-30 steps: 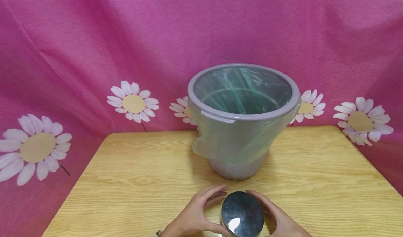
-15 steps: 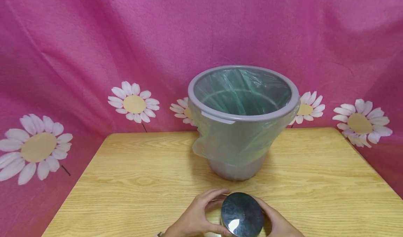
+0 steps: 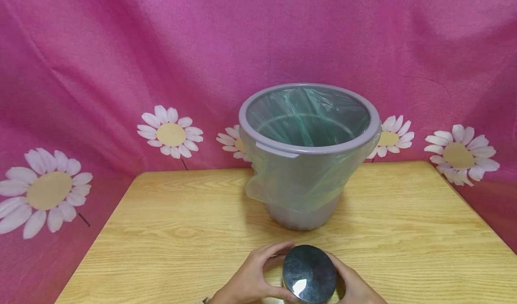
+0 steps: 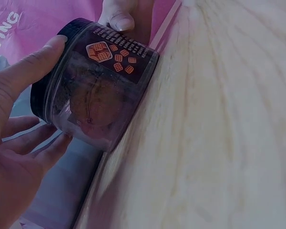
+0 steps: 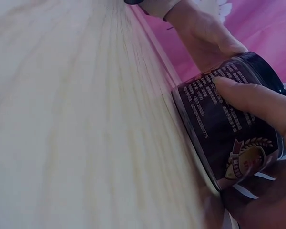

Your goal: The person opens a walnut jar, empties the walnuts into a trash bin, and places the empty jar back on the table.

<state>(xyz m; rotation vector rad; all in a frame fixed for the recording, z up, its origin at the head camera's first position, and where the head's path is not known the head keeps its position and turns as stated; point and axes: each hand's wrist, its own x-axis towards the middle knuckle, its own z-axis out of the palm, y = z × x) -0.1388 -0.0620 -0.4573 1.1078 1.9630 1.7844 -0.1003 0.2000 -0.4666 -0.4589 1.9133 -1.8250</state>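
Observation:
A clear plastic jar (image 4: 95, 98) with a dark lid (image 3: 309, 272) stands on the table near its front edge. My left hand (image 3: 252, 275) holds it from the left, thumb at the lid's edge and fingers bent round the far side. From the right, my right hand (image 3: 357, 286) grips the jar, its thumb (image 5: 250, 102) lying across the printed label (image 5: 214, 117). Something brownish shows through the clear wall in the left wrist view, and the label there carries pictures of small waffle-like squares.
Behind the jar stands a grey bin (image 3: 299, 214), lined with a thin greenish plastic bag (image 3: 291, 178) folded over its rim. A pink cloth (image 3: 194, 48) with white daisies hangs around the wooden table (image 3: 173, 232).
The right hand has moved in to the left, its fingers now against the jar. The left hand has barely shifted, and the jar stays in about the same place.

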